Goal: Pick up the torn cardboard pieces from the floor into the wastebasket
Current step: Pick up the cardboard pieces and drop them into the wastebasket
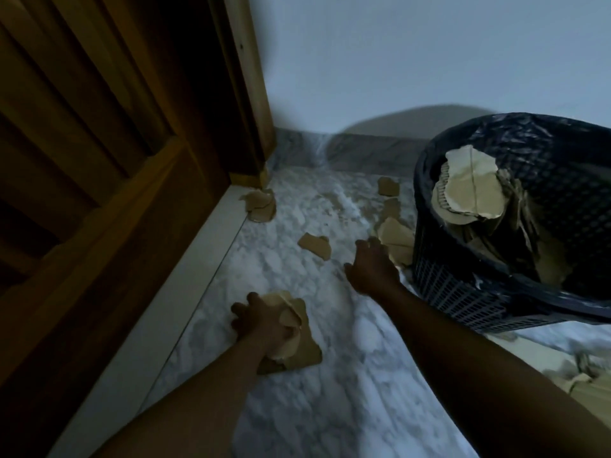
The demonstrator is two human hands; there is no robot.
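Left hand [261, 320] is clenched round a wad of cardboard scraps [291, 328] down on the marble floor [330, 391]. Right hand [370, 269] is spread, fingers loose, touching a piece [395, 239] against the wastebasket [463, 285]. More bits [314, 245] lie beyond both hands.

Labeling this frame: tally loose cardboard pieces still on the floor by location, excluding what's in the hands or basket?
By the door corner: 1
Mid-floor: 1
Beside the wastebasket: 3
Total: 5
Bottom-right scraps are cut off and uncounted.
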